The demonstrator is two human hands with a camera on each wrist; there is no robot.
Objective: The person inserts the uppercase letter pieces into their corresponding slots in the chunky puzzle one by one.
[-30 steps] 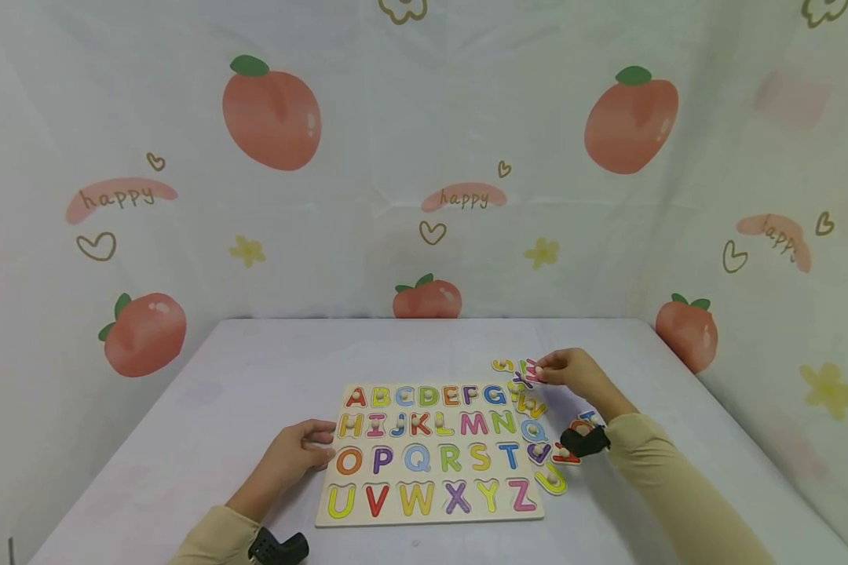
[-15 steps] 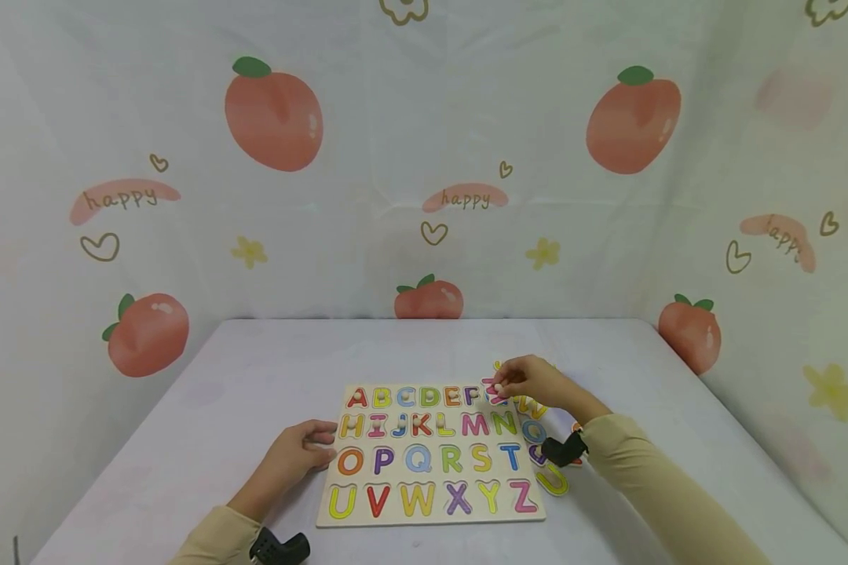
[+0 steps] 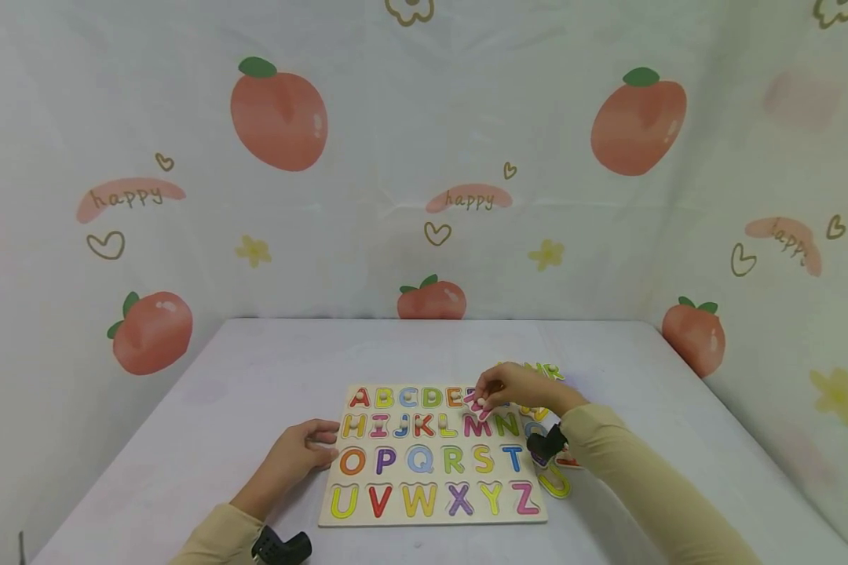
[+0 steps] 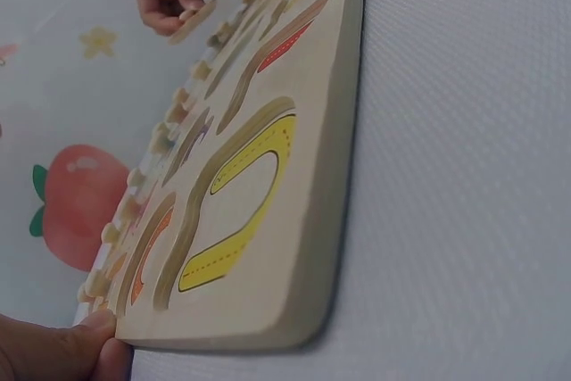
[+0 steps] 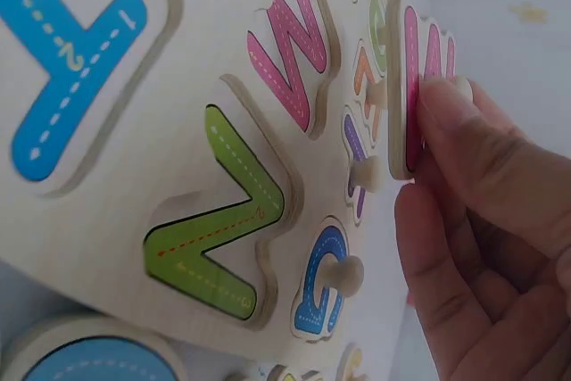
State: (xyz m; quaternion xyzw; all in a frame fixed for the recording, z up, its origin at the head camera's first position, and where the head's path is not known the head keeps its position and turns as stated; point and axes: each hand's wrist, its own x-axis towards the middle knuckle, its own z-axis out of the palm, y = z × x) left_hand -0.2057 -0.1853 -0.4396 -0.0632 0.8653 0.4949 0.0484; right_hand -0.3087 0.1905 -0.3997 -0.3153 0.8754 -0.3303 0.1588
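While your right hand (image 3: 514, 386) pinches a pink letter piece (image 5: 412, 86) by its knob above the puzzle board (image 4: 303, 211), your left hand (image 3: 295, 451) touches the near-side board edge, fingers relaxed. Hands apart, board between them; loose letters (image 3: 555, 482) by your right wrist.

The letter board (image 4: 277, 311) is pale, smooth, matt wood. The pink letter piece (image 5: 410, 69) has a bare wooden edge, and the knobs (image 5: 344, 276) look like unpainted wood. The table (image 4: 455, 176) shows finely textured, clothlike matt white. In the head view, the backdrop (image 3: 374, 157) at twelve o'clock is matt, creased cloth, the sleeve (image 3: 643, 482) at four fabric, the black wrist device (image 3: 283, 548) at seven plastic-looking.
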